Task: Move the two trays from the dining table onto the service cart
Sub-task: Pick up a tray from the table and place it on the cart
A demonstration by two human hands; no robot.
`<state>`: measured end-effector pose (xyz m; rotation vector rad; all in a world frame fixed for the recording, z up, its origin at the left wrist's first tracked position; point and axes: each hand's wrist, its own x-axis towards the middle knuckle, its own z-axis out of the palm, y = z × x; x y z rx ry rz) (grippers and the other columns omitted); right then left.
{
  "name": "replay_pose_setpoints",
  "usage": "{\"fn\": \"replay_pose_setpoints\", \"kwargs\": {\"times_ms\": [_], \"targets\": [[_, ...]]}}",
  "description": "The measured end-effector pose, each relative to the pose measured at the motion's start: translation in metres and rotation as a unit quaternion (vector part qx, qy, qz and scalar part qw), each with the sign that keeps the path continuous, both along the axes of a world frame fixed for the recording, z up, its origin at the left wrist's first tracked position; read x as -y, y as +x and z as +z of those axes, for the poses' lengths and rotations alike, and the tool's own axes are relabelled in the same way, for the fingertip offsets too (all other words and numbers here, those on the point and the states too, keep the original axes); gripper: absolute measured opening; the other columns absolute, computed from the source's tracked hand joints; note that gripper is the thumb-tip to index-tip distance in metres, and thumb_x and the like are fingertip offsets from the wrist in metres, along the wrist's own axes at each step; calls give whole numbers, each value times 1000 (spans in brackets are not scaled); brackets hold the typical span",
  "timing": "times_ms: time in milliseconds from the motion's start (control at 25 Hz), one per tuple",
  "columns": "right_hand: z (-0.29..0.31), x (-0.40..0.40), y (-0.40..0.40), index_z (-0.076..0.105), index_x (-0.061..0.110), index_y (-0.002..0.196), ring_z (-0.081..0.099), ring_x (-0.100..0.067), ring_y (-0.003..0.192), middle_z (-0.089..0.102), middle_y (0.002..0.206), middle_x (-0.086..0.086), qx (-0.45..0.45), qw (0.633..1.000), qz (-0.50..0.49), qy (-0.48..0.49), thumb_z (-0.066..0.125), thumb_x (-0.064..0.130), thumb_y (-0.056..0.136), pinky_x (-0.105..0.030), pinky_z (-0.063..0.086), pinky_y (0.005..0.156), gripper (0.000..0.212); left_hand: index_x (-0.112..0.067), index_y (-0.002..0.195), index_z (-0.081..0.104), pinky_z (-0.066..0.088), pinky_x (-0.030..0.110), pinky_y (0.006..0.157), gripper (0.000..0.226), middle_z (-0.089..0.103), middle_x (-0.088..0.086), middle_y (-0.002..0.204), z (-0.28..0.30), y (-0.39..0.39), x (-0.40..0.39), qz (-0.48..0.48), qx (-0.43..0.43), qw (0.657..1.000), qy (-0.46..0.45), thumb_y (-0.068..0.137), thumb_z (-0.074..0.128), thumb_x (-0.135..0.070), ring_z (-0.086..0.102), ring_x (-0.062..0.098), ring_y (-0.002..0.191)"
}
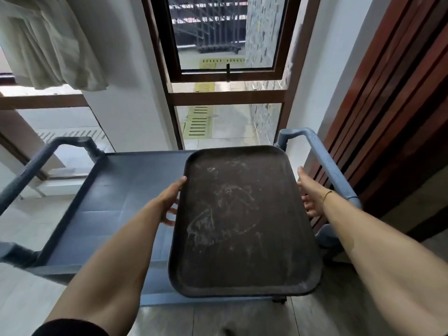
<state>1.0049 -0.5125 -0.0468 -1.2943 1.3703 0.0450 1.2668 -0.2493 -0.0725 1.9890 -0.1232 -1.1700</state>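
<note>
One dark brown tray (244,221), scuffed with pale marks, is level over the right half of the grey-blue service cart's top shelf (116,209). Its near edge reaches the cart's front edge. My left hand (171,202) holds the tray's left rim, thumb on top and fingers curling under. On the opposite rim my right hand (309,192) grips the same way, close to the cart's right handle (329,166). I cannot tell whether the tray rests on the shelf or hovers just above it. No second tray and no dining table are in view.
The cart's left handle (41,163) rises at the left. A tall window with a brown frame (228,95) stands right behind the cart. A reddish slatted wooden panel (397,112) lines the right side, and a pale curtain (48,42) hangs at the upper left.
</note>
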Motion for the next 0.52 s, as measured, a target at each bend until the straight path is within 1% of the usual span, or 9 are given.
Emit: {"fn": "replay_pose_setpoints", "kwargs": {"times_ms": [40,80,120,200,320,360,480,520], "targets": [[-5,1,3,63,20,106,60,-20,63,64,80,-10,-3,1000,-5,-3,19,90,76,-28,51,55,87,-28,136,46,45,51,82,77,52,10,121,-6,3,1,2,0,1000,2,82,39,-81,53,34,109],[-11,2,6,63,20,112,55,-18,58,60,76,-8,-6,1000,-8,-5,18,89,77,-27,48,55,89,-27,137,46,45,50,81,76,53,10,119,-13,5,3,5,-1,1000,4,83,38,-81,54,32,106],[-17,3,8,61,19,119,52,-18,58,58,76,-7,-9,1000,-7,-7,18,88,78,-28,46,57,92,-27,138,46,45,48,80,76,53,10,117,-18,6,5,9,-3,1000,6,84,38,-80,54,31,102],[-30,6,12,55,18,132,52,-19,68,57,85,-7,-12,1000,-5,-8,18,87,80,-32,43,63,94,-27,137,48,45,47,81,73,54,11,121,-29,4,7,19,-11,1000,12,86,36,-78,54,29,99],[-44,10,13,50,18,139,52,-21,81,57,108,-6,-10,1000,-13,1,20,86,81,-36,42,76,94,-27,136,49,45,48,84,71,53,11,122,-44,1,12,38,-16,999,20,87,37,-77,54,30,102],[-47,12,13,49,18,139,52,-22,83,56,110,-6,-12,1000,-12,9,21,86,81,-37,42,76,94,-27,137,48,44,48,85,71,52,10,122,-48,0,14,43,-17,999,23,87,38,-76,53,31,103],[-57,17,12,51,20,135,57,-23,83,59,94,-4,-9,1000,-10,26,22,85,82,-34,44,65,89,-26,139,48,44,50,90,70,50,10,125,-60,-4,21,52,-21,998,28,88,39,-74,52,32,108],[-60,19,12,52,20,135,58,-24,83,60,92,-5,-6,1000,-13,26,23,84,82,-33,44,62,88,-26,139,48,44,50,91,70,50,10,125,-63,-6,23,57,-21,998,28,89,39,-73,52,32,109]]}}
